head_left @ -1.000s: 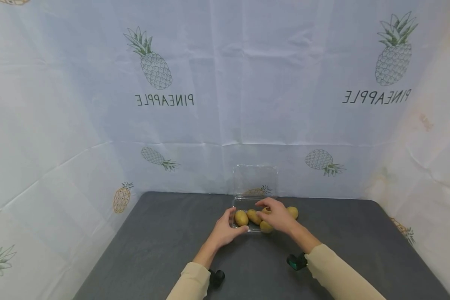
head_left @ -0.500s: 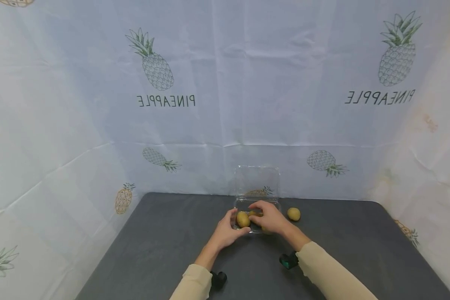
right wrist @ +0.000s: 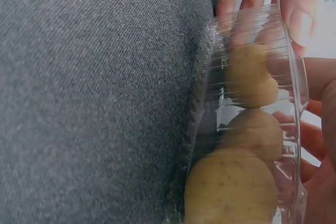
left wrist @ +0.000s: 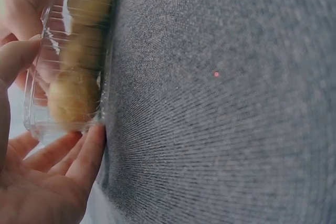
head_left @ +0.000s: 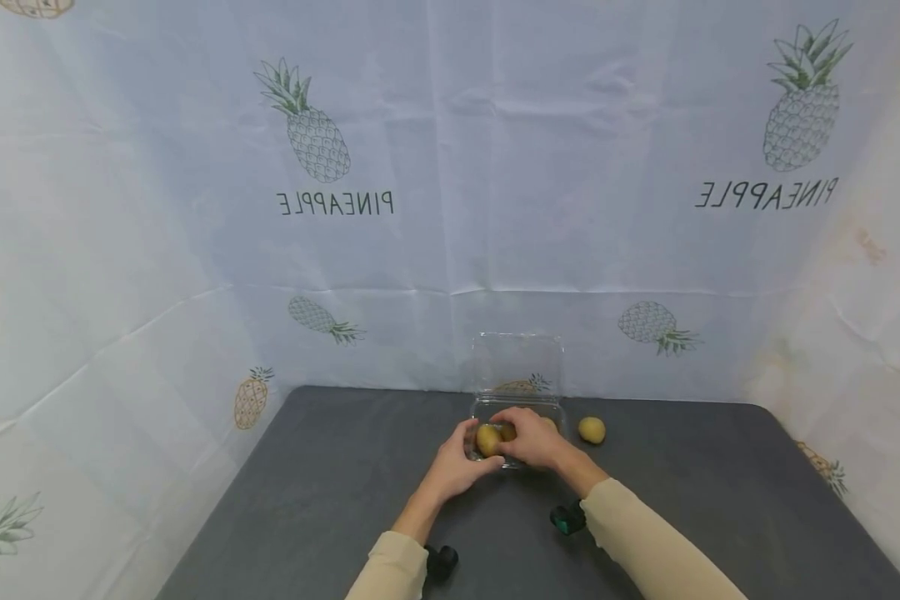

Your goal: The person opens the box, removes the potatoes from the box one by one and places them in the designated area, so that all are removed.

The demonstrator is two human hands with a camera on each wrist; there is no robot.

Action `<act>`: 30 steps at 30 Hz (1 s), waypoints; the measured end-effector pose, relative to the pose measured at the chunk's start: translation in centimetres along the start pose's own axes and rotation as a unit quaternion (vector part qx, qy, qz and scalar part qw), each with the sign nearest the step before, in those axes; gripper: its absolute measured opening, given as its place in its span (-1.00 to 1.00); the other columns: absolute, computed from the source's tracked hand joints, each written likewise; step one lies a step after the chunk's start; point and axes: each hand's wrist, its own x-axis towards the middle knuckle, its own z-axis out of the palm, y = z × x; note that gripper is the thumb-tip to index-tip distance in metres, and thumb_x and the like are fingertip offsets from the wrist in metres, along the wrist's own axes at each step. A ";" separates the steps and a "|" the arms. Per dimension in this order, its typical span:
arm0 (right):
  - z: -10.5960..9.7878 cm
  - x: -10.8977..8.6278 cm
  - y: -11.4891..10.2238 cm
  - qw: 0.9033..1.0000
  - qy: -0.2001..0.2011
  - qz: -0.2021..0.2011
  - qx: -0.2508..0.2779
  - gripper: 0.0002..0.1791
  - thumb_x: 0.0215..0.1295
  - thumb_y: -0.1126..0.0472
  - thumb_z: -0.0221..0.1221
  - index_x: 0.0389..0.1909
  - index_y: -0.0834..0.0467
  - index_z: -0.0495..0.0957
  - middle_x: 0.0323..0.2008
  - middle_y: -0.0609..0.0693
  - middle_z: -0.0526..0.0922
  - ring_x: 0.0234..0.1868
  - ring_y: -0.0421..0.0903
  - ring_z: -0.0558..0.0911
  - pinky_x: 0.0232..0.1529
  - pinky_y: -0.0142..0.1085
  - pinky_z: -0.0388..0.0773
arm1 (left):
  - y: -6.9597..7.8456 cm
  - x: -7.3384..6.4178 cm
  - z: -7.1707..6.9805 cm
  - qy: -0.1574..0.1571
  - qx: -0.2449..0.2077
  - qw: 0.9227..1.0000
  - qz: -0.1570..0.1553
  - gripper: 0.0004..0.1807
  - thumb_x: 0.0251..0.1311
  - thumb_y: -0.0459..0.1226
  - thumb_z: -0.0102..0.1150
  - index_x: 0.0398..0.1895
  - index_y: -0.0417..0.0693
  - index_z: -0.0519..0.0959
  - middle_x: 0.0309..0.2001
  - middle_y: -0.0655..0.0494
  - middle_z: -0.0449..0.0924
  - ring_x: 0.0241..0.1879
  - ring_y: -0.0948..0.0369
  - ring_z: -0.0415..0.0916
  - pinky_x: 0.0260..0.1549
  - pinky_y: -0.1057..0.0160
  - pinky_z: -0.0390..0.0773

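Note:
A clear plastic clamshell container (head_left: 521, 406) stands on the table with its lid (head_left: 517, 358) raised at the back. Several potatoes lie in its base, among them a left one (head_left: 488, 440) and a right one (head_left: 549, 424). My left hand (head_left: 453, 462) holds the container's front left corner, fingers along the end wall and thumb at the front rim. Inside the base, my right hand (head_left: 532, 439) grips a potato (head_left: 507, 432) between thumb and fingers, close beside the left potato. The right wrist view shows potatoes (right wrist: 231, 190) through the ribbed wall.
One more potato (head_left: 592, 430) lies on the dark table (head_left: 330, 483), right of the container. A pineapple-print cloth (head_left: 450, 250) hangs behind and at both sides. Black wrist devices (head_left: 567, 518) show under the sleeves.
My right hand has moved left and a little lower within the container, toward the left potato. The left hand keeps its place at the corner. The view has shifted slightly.

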 end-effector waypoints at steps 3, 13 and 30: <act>0.2 0.3 -0.1 1.000 -0.007 -0.004 -0.001 -0.53 0.26 0.25 0.40 0.18 0.21 0.60 0.14 0.12 0.62 0.12 0.10 0.59 0.04 0.00 0.59 | 0.1 -0.1 0.0 0.000 -0.003 1.000 0.002 -0.04 0.22 0.05 0.42 0.55 -0.12 0.18 0.36 -0.21 0.40 0.29 -0.16 0.44 0.11 -0.14 0.56; 1.0 0.7 -0.1 1.000 -0.012 0.001 -0.011 -0.44 0.17 0.17 0.47 0.20 0.20 0.60 0.10 0.09 0.65 0.07 0.06 0.61 0.05 0.01 0.58 | 0.2 -0.3 0.0 -0.001 -0.008 1.000 0.005 -0.05 0.22 0.04 0.42 0.55 -0.11 0.18 0.34 -0.18 0.41 0.26 -0.12 0.46 0.02 -0.08 0.61; 1.0 0.5 0.1 0.999 0.032 0.019 0.016 -0.38 0.13 0.16 0.49 0.23 0.17 0.58 0.11 0.03 0.61 -0.02 -0.06 0.60 -0.05 -0.08 0.59 | 0.0 -0.1 0.0 0.008 0.000 1.000 0.004 -0.06 0.19 0.03 0.44 0.53 -0.12 0.22 0.31 -0.20 0.44 0.26 -0.12 0.47 0.06 -0.13 0.58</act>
